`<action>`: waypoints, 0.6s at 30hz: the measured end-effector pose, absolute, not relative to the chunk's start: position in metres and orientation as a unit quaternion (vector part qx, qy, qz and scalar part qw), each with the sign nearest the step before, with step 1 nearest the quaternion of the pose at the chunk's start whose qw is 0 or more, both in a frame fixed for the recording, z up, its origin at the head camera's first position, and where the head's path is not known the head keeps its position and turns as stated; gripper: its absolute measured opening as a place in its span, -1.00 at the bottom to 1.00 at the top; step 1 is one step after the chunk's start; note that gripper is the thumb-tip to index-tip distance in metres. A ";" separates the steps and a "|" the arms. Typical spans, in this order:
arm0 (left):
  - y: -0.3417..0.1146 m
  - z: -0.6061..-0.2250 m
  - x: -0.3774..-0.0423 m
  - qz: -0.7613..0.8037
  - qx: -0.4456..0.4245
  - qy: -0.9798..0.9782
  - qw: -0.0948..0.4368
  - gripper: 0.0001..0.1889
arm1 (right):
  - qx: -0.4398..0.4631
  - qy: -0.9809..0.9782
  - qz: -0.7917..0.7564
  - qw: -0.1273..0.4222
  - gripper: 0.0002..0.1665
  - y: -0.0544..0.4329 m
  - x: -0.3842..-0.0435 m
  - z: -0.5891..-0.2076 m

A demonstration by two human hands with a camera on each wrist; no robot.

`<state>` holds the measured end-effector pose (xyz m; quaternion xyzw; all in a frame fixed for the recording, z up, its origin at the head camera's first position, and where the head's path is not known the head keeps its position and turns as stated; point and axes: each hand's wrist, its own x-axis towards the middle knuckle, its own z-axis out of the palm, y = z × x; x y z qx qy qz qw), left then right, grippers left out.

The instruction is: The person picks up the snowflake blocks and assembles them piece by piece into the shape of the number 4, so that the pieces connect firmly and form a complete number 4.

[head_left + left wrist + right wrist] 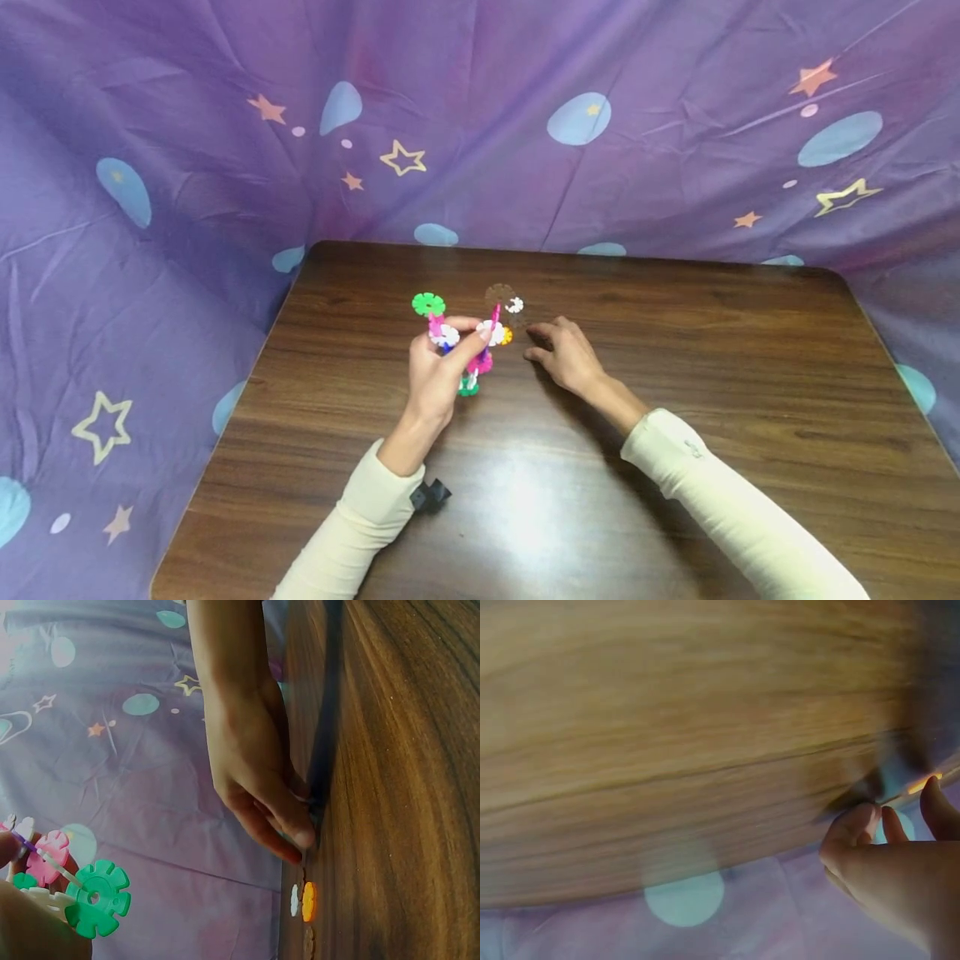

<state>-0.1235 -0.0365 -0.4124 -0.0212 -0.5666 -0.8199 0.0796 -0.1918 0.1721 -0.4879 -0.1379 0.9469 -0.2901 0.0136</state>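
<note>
My left hand (435, 375) grips a built-up figure of notched plastic discs. Its parts include a bright green disc (428, 304) at the upper left, white discs (445, 336), pink ones (482, 364) and a darker green disc (97, 898) low down. Fingers and thumb hide some of its middle. Just right of it, low over the table, my right hand (570, 357) reaches with thumb and forefinger apart. The fingertips are right at the edge of a dark brown disc (517, 318).
Loose discs lie on the wooden table (712, 375) beyond my hands: a brown one (498, 293), a white one (514, 305) and an orange one (507, 336). A purple patterned cloth (480, 125) hangs behind. A small black object (431, 496) sits by my left cuff.
</note>
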 end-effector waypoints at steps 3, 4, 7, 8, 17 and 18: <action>-0.037 -0.413 -0.124 -0.819 -0.020 -0.568 0.079 -0.85 | -0.140 0.947 -0.288 0.018 -0.43 0.165 -0.195 -0.491; -0.038 -0.413 -0.124 -0.818 -0.020 -0.569 0.079 -0.84 | -0.140 0.947 -0.287 0.020 -0.43 0.163 -0.196 -0.491; -0.039 -0.413 -0.124 -0.818 -0.021 -0.569 0.079 -0.81 | -0.136 0.947 -0.290 0.026 -0.43 0.158 -0.198 -0.491; -0.039 -0.413 -0.124 -0.818 -0.021 -0.569 0.078 -0.80 | -0.134 0.947 -0.292 0.028 -0.43 0.156 -0.198 -0.491; -0.040 -0.416 -0.126 -0.824 -0.019 -0.561 0.073 -0.88 | -0.151 0.945 -0.291 0.001 -0.41 0.142 -0.201 -0.491; -0.041 -0.416 -0.125 -0.825 -0.019 -0.560 0.073 -0.88 | -0.152 0.945 -0.290 -0.002 -0.42 0.140 -0.202 -0.491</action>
